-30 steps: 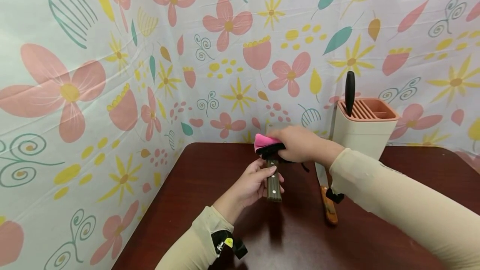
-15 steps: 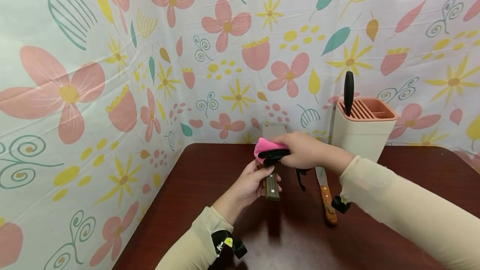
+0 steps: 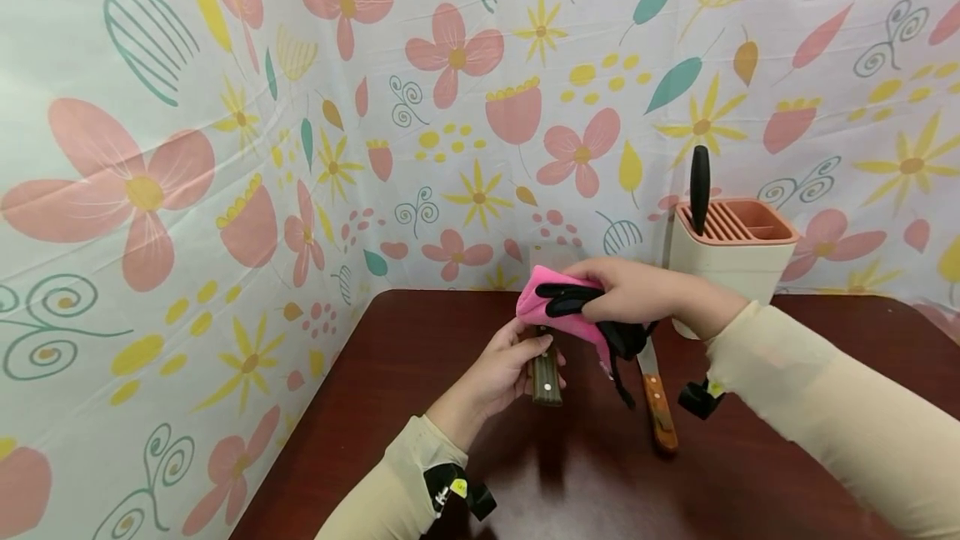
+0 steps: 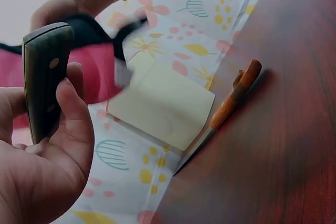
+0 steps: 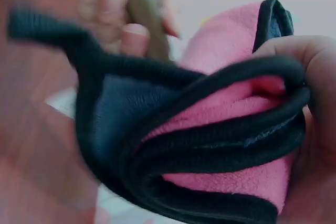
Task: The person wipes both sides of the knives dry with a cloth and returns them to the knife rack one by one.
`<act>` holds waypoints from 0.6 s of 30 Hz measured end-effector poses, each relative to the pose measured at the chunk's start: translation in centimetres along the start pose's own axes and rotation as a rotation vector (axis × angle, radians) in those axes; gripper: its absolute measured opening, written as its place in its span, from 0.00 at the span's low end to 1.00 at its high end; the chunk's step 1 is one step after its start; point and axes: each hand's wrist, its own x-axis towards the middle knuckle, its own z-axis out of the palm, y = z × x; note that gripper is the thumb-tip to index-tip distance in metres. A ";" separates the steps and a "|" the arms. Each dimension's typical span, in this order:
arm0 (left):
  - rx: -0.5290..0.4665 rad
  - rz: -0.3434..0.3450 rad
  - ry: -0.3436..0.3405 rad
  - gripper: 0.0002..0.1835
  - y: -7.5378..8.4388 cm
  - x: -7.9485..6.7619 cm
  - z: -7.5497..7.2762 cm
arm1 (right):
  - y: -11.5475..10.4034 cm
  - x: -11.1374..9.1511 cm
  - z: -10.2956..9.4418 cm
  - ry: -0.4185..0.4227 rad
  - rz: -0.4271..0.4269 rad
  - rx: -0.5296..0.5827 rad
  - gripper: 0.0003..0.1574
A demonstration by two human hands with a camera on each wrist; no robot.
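Observation:
My left hand [image 3: 504, 363] grips a cleaver by its dark green riveted handle [image 3: 547, 380], with the thumb along the top. The cleaver's broad pale blade [image 3: 553, 257] points away toward the wall, most of it hidden behind the cloth and my right hand [image 3: 637, 294]. That hand holds a folded pink cloth [image 3: 534, 294] with black edging at the blade, just beyond the handle. In the right wrist view, the cloth's black-edged folds [image 5: 210, 150] bunch inside the hand. The left wrist view shows the riveted handle [image 4: 46, 77] between thumb and fingers.
A knife with an orange-brown wooden handle [image 3: 660, 415] lies on the dark red table [image 3: 420, 332], right of the cleaver. Behind it stands a cream knife block [image 3: 731, 269] with a slotted orange top, a black-handled knife [image 3: 699, 190] upright in it. Floral sheeting [image 3: 450, 140] backs the table.
My right hand has moved right and a little toward me with the cloth, which spreads wider and hangs lower. The left hand keeps the cleaver nearly still.

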 end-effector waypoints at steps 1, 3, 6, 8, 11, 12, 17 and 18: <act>0.006 0.000 0.002 0.19 0.0 0.0 0.0 | -0.2 -0.2 -0.5 -0.002 0.012 0.005 0.25; 0.015 0.000 0.012 0.19 0.1 0.0 0.0 | -0.8 -0.4 -1.8 0.002 0.022 -0.003 0.24; 0.036 -0.009 0.030 0.19 0.1 0.0 0.1 | -1.6 -0.2 -3.9 0.031 0.024 -0.033 0.26; 0.048 -0.020 0.038 0.20 0.0 0.0 0.2 | -2.1 0.1 -5.2 0.065 0.031 -0.069 0.24; 0.063 -0.035 0.043 0.21 0.0 -0.1 0.5 | -2.3 1.0 -6.6 0.131 0.060 -0.150 0.23; 0.067 -0.039 0.042 0.21 0.0 -0.2 0.6 | -2.3 1.4 -6.9 0.159 0.065 -0.192 0.21; 0.084 -0.036 0.026 0.22 -0.1 -0.4 1.1 | -1.2 3.2 -7.1 0.256 0.101 -0.331 0.25; 0.086 -0.033 0.022 0.22 -0.1 -0.4 1.2 | -0.8 3.6 -6.9 0.265 0.105 -0.363 0.25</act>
